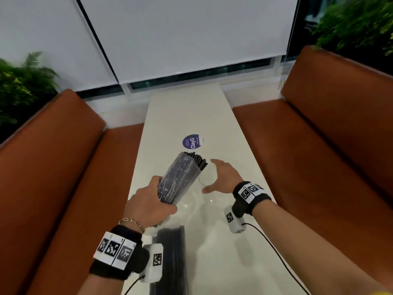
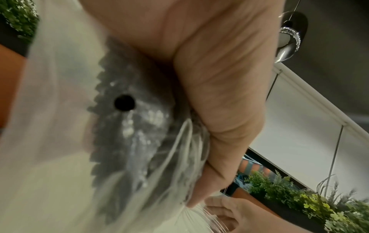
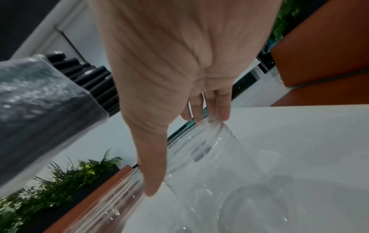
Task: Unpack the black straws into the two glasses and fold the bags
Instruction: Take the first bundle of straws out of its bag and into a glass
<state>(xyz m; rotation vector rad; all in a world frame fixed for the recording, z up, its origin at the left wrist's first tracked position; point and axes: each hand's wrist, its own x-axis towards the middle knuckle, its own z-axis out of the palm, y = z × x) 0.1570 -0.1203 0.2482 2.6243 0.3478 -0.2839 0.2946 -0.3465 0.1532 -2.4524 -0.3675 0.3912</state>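
A round purple sticker [image 1: 192,141] reading "ClayG" is seen on the white table [image 1: 214,241], toward its far half; the smaller print on it cannot be read. Black-and-white coded tags are worn on both wrist bands.

A clear plastic bag of black straws [image 1: 178,179] is gripped around its lower part by the left hand [image 1: 150,204] and held tilted above the table's middle, its open mouth pointing away, with the bare black straw ends [image 3: 93,78] sticking out of the film. In the left wrist view the bag's sealed end is shown with a zigzag edge and a round punched hole. A second bag of black straws [image 1: 170,258] is laid flat near the table's near edge.

The right hand [image 1: 223,177] is held with fingers spread and straight over a clear ribbed glass [image 3: 209,165]; its fingertips are close to the rim, and contact cannot be told. Another clear glass [image 3: 111,203] is stood just beside it. Two bags and two glasses are counted.
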